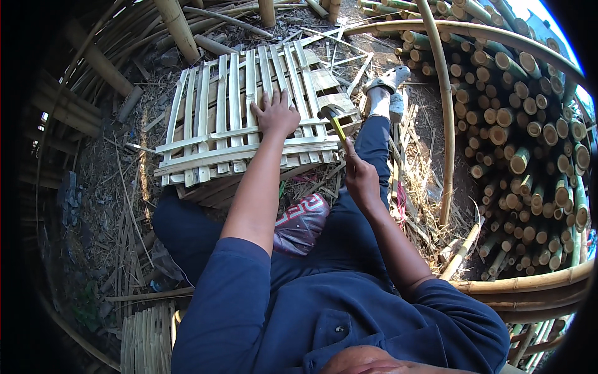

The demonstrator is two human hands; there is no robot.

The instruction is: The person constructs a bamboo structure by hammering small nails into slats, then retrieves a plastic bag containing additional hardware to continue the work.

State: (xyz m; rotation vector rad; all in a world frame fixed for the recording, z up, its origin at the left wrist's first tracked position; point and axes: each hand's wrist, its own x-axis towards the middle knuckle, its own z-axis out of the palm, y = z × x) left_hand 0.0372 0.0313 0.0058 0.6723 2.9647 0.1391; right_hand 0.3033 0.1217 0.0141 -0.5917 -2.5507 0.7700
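A slatted bamboo panel (233, 103) lies on a low wooden base (218, 193) in front of me. Its upright strips are crossed by a few strips (205, 159) along the near side. My left hand (277, 116) rests flat on the slats with its fingers spread. Just to the right of the panel, my right hand (361, 171) grips a hammer (336, 123) by its yellowish handle. The dark hammer head is raised near the panel's right edge. A dark plastic bag (304, 224) with red and white print sits between my legs.
Cut bamboo poles (517, 124) are stacked high at the right, behind a curved upright pole (445, 112). Bamboo posts (177, 28) stand at the far left. Split strips (146, 336) are bundled at the lower left. Shavings and scraps litter the ground around my outstretched foot (386, 84).
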